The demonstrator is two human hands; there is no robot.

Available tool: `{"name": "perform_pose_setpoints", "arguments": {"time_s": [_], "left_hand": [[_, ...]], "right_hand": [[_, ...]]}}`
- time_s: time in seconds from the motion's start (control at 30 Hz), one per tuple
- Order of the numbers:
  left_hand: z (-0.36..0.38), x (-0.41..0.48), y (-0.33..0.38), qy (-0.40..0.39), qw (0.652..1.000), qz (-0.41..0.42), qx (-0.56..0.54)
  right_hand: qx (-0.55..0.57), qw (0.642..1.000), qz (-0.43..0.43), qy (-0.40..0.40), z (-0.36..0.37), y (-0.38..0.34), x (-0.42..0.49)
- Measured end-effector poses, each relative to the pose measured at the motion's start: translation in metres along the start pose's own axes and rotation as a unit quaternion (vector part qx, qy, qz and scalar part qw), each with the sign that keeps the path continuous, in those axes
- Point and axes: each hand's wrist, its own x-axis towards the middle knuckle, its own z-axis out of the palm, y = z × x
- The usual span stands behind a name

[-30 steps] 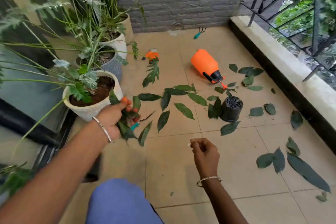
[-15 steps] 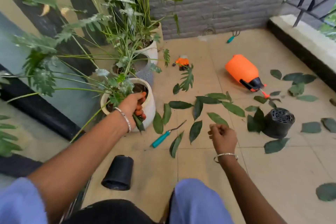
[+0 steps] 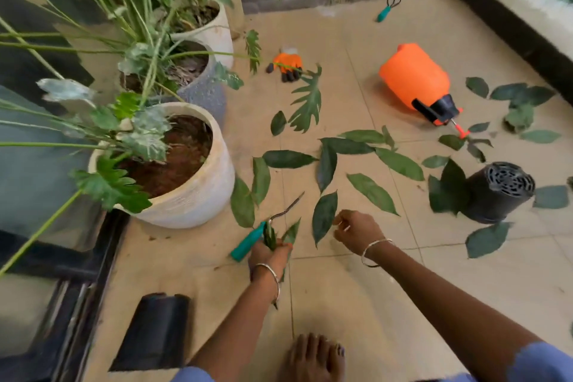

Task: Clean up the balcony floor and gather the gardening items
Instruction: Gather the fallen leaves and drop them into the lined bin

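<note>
Several green leaves [image 3: 372, 192] lie scattered over the beige tiled floor. My left hand [image 3: 269, 254] is shut on a bunch of leaves [image 3: 270, 237], low over the floor beside a teal-handled weeder tool [image 3: 248, 243]. My right hand [image 3: 356, 228] hovers with curled fingers next to a long leaf [image 3: 324, 215]; I cannot tell whether it pinches anything. An orange sprayer [image 3: 415, 79] lies on its side at the right. Orange gloves [image 3: 286, 63] lie near the pots. A teal hand rake [image 3: 386, 11] rests by the back wall.
Three potted plants stand at the left, the nearest in a white pot [image 3: 198, 195]. A black plastic pot [image 3: 497, 192] lies tipped at the right, another black pot [image 3: 155, 330] at bottom left. My bare foot [image 3: 313, 357] is at the bottom. A ledge [image 3: 511, 3] bounds the right.
My left hand came down from the white pot to the floor by the teal tool, still holding leaves. My right hand shifted slightly toward a long leaf. The view moved closer.
</note>
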Motion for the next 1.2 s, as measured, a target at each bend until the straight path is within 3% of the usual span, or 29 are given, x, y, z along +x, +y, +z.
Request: {"name": "perform_pose_setpoints", "arguments": {"time_s": [0.2,0.37,0.43,0.6,0.73,0.87,0.93,1.07,1.2], "left_hand": [[0.011,0.021,-0.017,0.009,0.968,0.139,0.209],[0.009,0.032,-0.024,0.008,0.929,0.166,0.331],[0.008,0.033,-0.022,0.003,0.929,0.174,0.326],[0.007,0.026,-0.008,0.002,0.964,0.207,0.166],[0.002,0.019,0.004,-0.012,0.993,0.087,-0.080],[0.001,0.014,0.011,-0.041,0.966,0.006,-0.257],[0.000,0.010,0.014,-0.060,0.950,-0.019,-0.305],[0.002,0.008,0.022,-0.093,0.935,-0.042,-0.339],[0.004,0.004,0.039,-0.126,0.925,-0.031,-0.358]], "right_hand": [[-0.070,0.995,-0.061,0.037,0.015,-0.010,0.036],[-0.086,0.993,-0.067,0.032,0.031,0.000,0.047],[-0.108,0.991,-0.073,0.003,0.030,0.005,0.054],[-0.195,0.975,-0.111,-0.011,0.030,0.017,0.066],[-0.181,0.975,-0.125,0.036,0.032,0.019,0.064],[-0.212,0.963,-0.152,0.065,0.037,0.021,0.051],[-0.160,0.966,-0.158,0.125,0.036,0.022,0.041],[0.070,0.965,-0.027,0.253,0.011,0.030,0.035],[0.075,0.952,0.044,0.293,-0.011,0.050,0.051]]}}
